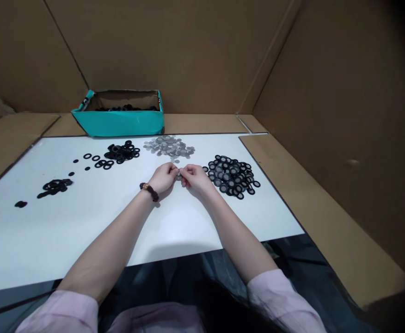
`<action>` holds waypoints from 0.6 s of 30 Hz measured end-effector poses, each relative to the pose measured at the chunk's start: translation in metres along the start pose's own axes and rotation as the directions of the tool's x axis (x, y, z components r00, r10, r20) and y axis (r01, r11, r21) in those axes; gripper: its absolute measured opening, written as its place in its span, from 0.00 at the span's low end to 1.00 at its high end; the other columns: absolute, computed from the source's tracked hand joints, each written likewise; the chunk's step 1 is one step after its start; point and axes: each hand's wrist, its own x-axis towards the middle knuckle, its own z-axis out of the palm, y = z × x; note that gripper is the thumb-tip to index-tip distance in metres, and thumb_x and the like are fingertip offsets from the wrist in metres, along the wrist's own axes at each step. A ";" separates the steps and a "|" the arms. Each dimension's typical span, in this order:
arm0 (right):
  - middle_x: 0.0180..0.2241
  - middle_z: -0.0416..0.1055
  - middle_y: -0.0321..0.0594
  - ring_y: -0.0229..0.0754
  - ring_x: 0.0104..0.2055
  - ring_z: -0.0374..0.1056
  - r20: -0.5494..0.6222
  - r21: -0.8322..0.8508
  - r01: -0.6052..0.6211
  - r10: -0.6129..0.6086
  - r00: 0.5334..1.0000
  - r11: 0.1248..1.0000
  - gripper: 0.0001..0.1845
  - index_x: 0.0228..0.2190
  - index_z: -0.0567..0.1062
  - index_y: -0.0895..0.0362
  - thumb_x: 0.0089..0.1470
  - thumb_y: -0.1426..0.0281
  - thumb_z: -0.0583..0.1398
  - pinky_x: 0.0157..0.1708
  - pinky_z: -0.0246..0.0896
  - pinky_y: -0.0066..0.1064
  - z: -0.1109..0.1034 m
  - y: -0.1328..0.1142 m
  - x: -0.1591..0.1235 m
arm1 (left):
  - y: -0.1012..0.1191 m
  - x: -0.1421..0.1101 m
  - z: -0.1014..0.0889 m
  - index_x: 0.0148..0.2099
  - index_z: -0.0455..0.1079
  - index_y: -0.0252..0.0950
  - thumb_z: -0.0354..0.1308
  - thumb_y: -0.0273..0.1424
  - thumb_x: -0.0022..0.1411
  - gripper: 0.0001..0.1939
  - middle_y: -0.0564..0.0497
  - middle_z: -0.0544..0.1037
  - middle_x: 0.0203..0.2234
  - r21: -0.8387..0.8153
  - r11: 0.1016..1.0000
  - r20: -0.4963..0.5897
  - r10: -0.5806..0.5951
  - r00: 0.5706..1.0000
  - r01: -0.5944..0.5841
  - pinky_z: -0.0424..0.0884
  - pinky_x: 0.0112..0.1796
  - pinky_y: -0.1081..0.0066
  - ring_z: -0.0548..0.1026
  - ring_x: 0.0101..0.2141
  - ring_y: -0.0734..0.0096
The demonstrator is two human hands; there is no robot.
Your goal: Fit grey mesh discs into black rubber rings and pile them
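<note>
Over the middle of the white table, my left hand [163, 178] and my right hand [197, 178] meet fingertip to fingertip. Both are closed in a pinch on a small grey disc [179, 175], mostly covered by the fingers. Just beyond them lies a loose pile of translucent grey discs [169, 146]. To the right of my right hand is a heap of black rings with grey centres [232, 175]. Plain black rings [121, 152] are piled to the far left of my hands.
A turquoise box [119, 124] with black pieces inside stands at the back left. More black rings and discs [55, 186] lie on the white tabletop [95, 231] at left. Cardboard walls [202, 55] rise behind and on the right [348, 115].
</note>
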 end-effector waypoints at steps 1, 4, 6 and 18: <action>0.12 0.62 0.31 0.31 0.13 0.56 0.004 0.054 -0.027 0.027 1.000 0.998 0.18 0.20 0.63 0.57 0.50 0.58 0.58 0.14 0.49 0.24 0.001 0.000 0.001 | -0.002 0.001 0.003 0.26 0.58 0.37 0.49 0.30 0.57 0.08 0.57 0.63 0.14 -0.092 0.996 0.007 -0.002 1.000 0.002 0.58 0.23 0.73 0.62 0.18 0.76; 0.12 0.61 0.31 0.31 0.12 0.57 0.008 0.144 -0.047 0.047 0.999 0.988 0.21 0.19 0.62 0.57 0.51 0.54 0.57 0.13 0.48 0.24 0.003 -0.002 0.002 | -0.005 0.002 0.008 0.26 0.58 0.37 0.49 0.31 0.57 0.08 0.56 0.63 0.15 -0.340 0.940 0.059 -0.007 0.998 0.027 0.57 0.19 0.74 0.61 0.15 0.78; 0.12 0.59 0.30 0.30 0.13 0.56 -0.018 0.141 -0.011 0.013 1.000 0.990 0.21 0.18 0.61 0.56 0.52 0.54 0.56 0.14 0.48 0.24 0.003 -0.004 0.001 | -0.004 0.002 0.006 0.25 0.58 0.36 0.51 0.30 0.56 0.08 0.56 0.63 0.15 -0.388 0.920 0.100 -0.015 0.995 0.053 0.56 0.18 0.75 0.61 0.15 0.79; 0.17 0.56 0.31 0.34 0.23 0.53 -0.045 -0.162 0.154 -0.163 0.986 0.975 0.18 0.18 0.60 0.56 0.56 0.63 0.50 0.25 0.48 0.26 0.003 -0.011 -0.010 | 0.016 -0.004 -0.018 0.23 0.64 0.33 0.54 0.31 0.53 0.10 0.54 0.65 0.17 -0.101 0.994 0.145 -0.014 0.989 0.029 0.58 0.23 0.75 0.62 0.19 0.78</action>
